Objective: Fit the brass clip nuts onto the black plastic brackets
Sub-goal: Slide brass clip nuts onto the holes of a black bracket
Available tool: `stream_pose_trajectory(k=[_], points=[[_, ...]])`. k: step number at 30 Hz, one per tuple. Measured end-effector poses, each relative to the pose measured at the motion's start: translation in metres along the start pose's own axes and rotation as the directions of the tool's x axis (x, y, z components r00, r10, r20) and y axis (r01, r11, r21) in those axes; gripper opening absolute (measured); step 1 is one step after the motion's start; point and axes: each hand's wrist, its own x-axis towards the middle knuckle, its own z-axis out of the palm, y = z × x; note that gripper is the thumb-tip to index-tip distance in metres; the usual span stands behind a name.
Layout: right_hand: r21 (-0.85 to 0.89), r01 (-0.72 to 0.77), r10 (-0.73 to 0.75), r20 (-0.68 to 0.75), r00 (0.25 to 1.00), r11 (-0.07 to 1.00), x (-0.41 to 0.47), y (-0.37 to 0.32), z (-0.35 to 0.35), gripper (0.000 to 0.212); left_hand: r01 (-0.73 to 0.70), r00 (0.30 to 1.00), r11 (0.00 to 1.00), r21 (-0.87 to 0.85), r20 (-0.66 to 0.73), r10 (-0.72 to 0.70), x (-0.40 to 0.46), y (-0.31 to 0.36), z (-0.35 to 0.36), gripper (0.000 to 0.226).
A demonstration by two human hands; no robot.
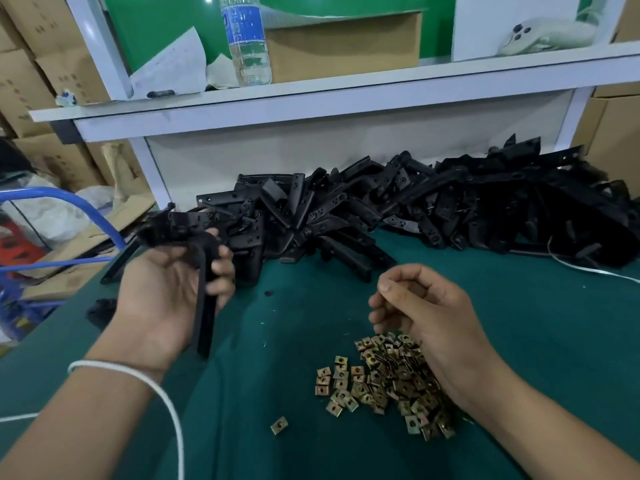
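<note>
While left hand [173,285] grips bracket [204,289], right hand [426,317] fingers [388,289] curled above clip nuts [388,379]

Two hands show: the left hand [173,282] and the right hand [426,317]. One black bracket [204,306] is held. One large heap of black brackets [415,209] lies on the counter [277,341], too many to count. Brass clip nuts [384,379] form one pile of several dozen, with one stray nut [279,425] apart. One water bottle [247,39] stands on the shelf [346,88].

The left hand [173,282] is raised palm-up, fingers curled round a black plastic bracket [204,299]. The right hand [426,317] hovers low with fingers loosely curled inward, its forearm angling in from the lower right.
</note>
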Motion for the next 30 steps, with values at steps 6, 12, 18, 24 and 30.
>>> stream_pose_trajectory(k=[6, 12, 18, 24, 30], points=[[-0.028, 0.002, -0.001, 0.031, 1.0, 1.0, -0.002, 0.0, 0.001, 0.021, 0.099, 0.992, 0.756, 0.647, -0.128, -0.02, 0.01, -0.037, 0.05, 0.041], [-0.011, -0.01, 0.011, 0.079, 0.997, 1.0, -0.003, 0.002, 0.007, 0.03, -0.215, 0.975, 0.287, 0.933, 0.222, 0.007, -0.014, -0.069, 0.048, 0.03], [-0.051, -0.027, 0.031, 0.067, 0.997, 0.998, -0.003, 0.005, 0.006, 0.02, -0.398, 0.899, 0.162, 0.903, 0.419, -0.129, -0.02, -0.072, 0.035, 0.06], [-0.109, -0.056, 0.064, 0.069, 0.996, 0.992, -0.006, 0.008, 0.008, 0.013, -0.545, 0.826, -0.175, 0.82, 0.561, 0.054, -0.026, -0.09, 0.038, 0.076], [-0.023, -0.097, 0.1, 0.148, 0.984, 0.995, -0.012, 0.011, 0.018, 0.024, -0.544, 0.808, -0.147, 0.826, 0.563, 0.172, -0.03, -0.096, 0.055, 0.082]])
